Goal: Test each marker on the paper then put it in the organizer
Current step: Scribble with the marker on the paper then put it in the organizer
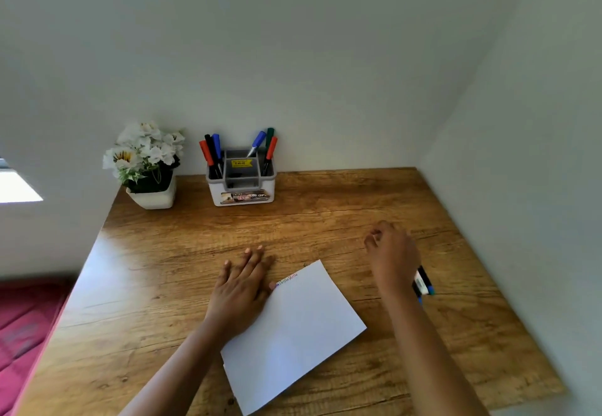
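Observation:
A white paper lies tilted on the wooden table, with small colored scribbles at its top left corner. My left hand rests flat on the paper's left edge, fingers straight. My right hand hovers over the table to the right of the paper, fingers loosely curled, with nothing visible in them. A few loose markers lie on the table, partly hidden by my right wrist. The white and grey organizer stands at the back and holds red, black, blue and green markers upright.
A white pot of white flowers stands at the table's back left corner, beside the organizer. Walls close off the table at the back and on the right. A red fabric surface lies below the table's left edge.

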